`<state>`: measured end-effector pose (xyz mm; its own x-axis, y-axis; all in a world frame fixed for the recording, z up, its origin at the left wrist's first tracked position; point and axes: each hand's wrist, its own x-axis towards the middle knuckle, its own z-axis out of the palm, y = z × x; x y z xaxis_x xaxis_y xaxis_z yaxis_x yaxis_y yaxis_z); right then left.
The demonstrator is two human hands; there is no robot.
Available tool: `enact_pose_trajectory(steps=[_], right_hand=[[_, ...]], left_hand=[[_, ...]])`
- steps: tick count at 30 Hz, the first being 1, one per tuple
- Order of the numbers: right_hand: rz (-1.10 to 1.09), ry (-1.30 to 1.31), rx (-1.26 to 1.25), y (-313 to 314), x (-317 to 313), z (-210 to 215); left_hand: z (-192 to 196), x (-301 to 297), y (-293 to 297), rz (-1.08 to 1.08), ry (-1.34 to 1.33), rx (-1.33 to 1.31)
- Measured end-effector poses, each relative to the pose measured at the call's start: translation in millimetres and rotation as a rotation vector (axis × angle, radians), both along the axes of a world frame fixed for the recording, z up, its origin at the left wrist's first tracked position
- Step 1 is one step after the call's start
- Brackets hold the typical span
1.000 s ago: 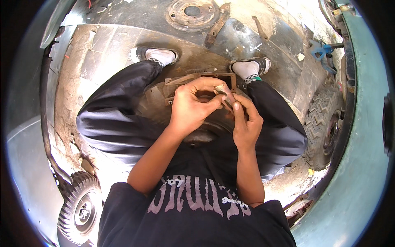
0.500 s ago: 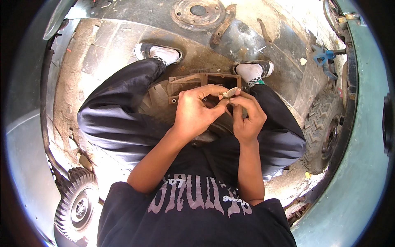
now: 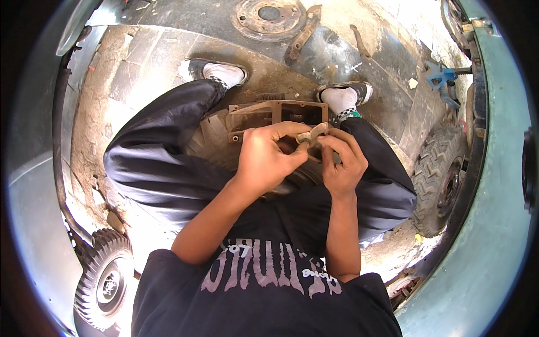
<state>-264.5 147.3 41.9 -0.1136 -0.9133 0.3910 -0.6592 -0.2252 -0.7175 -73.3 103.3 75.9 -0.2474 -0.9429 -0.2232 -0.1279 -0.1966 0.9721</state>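
My left hand (image 3: 266,151) is closed, with thumb and forefinger pinching a small pale piece (image 3: 304,136) whose kind the fingers mostly hide. My right hand (image 3: 343,160) pinches a thin, bent tan strip (image 3: 319,130), like folded sandpaper or stiff paper, against that piece. Fingertips of both hands nearly meet. Just beyond them a rusty brown metal housing (image 3: 252,118) with box-like openings lies on a tyre (image 3: 205,137) between my legs. My forearms and hands partly cover both.
A rusty wheel rim (image 3: 247,21), a flat rusty bar (image 3: 303,39) and a thinner bar (image 3: 360,40) lie on the floor ahead. A blue clamp-like tool (image 3: 441,78) and a treaded tyre (image 3: 438,180) are at right. Another wheel (image 3: 109,281) is lower left. Greenish panels flank both sides.
My right hand has shifted slightly right and turned. The tan strip now stands more upright and bent, its end a little apart from my left fingertips.
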Motion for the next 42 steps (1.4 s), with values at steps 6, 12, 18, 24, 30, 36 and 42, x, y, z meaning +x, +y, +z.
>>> enact_pose_trajectory(steps=[6,12,18,24,30,36,42], right_hand=[[-0.104,-0.139,-0.016,7,10,-2],[0.001,0.211,-0.105,16,9,1],[-0.126,0.18,0.026,11,-3,-11],[-0.054,0.466,0.217,-2,6,-5],[0.055,0.469,0.244,-21,1,-1],[0.058,0.415,0.364,10,-1,5],[0.093,0.434,0.316,-15,2,9]], left_hand=[[12,-25,-1,0.041,0.151,0.019],[5,-30,-9,-0.023,0.123,0.096],[-9,-22,-28,-0.07,0.006,-0.386],[-48,-2,-69,-0.315,-0.603,-0.789],[-63,-8,-70,-0.448,-0.669,-0.63],[-69,-13,-68,-0.348,-0.663,-0.734],[-65,-10,-72,-0.394,-0.679,-0.651]])
